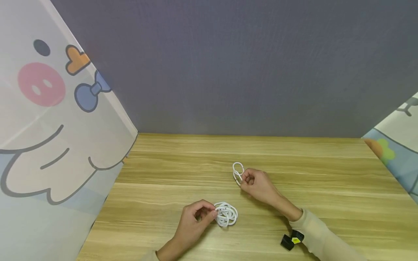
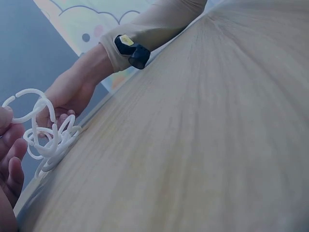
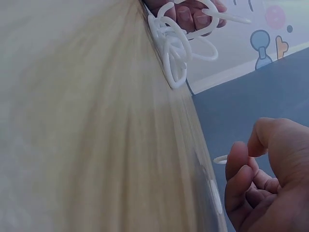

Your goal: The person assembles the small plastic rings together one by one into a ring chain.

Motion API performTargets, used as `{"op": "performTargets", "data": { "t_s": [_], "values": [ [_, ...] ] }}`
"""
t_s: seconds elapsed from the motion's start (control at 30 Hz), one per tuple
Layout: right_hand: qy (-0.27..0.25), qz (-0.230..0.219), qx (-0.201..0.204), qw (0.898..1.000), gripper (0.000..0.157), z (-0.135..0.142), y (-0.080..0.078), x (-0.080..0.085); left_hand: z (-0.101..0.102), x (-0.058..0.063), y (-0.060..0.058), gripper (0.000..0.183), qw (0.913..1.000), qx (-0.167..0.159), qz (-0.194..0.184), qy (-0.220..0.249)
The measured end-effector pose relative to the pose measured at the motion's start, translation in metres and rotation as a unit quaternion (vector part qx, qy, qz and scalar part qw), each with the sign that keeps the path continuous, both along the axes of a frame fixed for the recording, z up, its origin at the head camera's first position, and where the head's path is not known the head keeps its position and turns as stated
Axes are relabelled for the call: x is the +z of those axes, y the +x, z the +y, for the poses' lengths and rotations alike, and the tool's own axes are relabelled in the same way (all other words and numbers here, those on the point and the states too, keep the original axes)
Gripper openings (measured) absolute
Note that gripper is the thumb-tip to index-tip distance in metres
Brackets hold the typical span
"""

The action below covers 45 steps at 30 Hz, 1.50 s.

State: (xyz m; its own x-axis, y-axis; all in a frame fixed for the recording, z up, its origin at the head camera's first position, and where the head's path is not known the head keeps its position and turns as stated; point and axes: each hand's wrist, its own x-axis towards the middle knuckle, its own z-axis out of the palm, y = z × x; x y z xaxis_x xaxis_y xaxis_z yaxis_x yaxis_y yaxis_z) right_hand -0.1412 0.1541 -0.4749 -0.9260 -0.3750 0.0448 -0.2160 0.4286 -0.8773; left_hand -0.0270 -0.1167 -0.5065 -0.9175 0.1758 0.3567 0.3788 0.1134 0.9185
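On the wooden table, my left hand (image 1: 192, 223) pinches the edge of a white split ring in a tangled pile of white plastic rings (image 1: 226, 214) between thumb and forefinger. In the left wrist view, that ring (image 2: 30, 92) is lifted above the linked rings (image 2: 50, 147). Farther back and to the right, my right hand (image 1: 261, 186) pinches one of a few linked white rings (image 1: 237, 174), apart from the pile. Its fingers partly hide the held ring; in the right wrist view a small part of the ring (image 3: 220, 159) shows past the fingertips.
A small black device (image 1: 287, 242) with a yellow label is at the right sleeve's cuff. A grey panel (image 1: 245, 72) rises behind the table (image 1: 326, 174). Cartoon-printed panels (image 1: 29, 119) stand at the left and right sides.
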Motion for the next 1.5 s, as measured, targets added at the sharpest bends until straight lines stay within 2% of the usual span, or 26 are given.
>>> {"op": "performTargets", "data": {
  "t_s": [0.6,0.83,1.23,1.5],
  "values": [
    [-0.049,-0.045,0.001,0.998,0.009,0.002,0.017,0.015,0.000,0.001,0.000,0.009,1.0000,0.001,0.000,0.000],
    [-0.067,-0.047,0.021,0.996,0.004,0.004,0.025,0.018,0.000,0.001,0.000,0.009,1.0000,-0.002,-0.002,0.001],
    [-0.123,-0.064,0.060,0.988,0.007,0.002,0.045,0.028,0.000,0.001,0.000,0.010,1.0000,0.000,-0.002,0.001],
    [-0.145,-0.076,0.069,0.984,0.007,-0.003,0.058,0.035,0.000,0.000,0.000,0.010,1.0000,-0.001,0.004,0.002]
  ]
}}
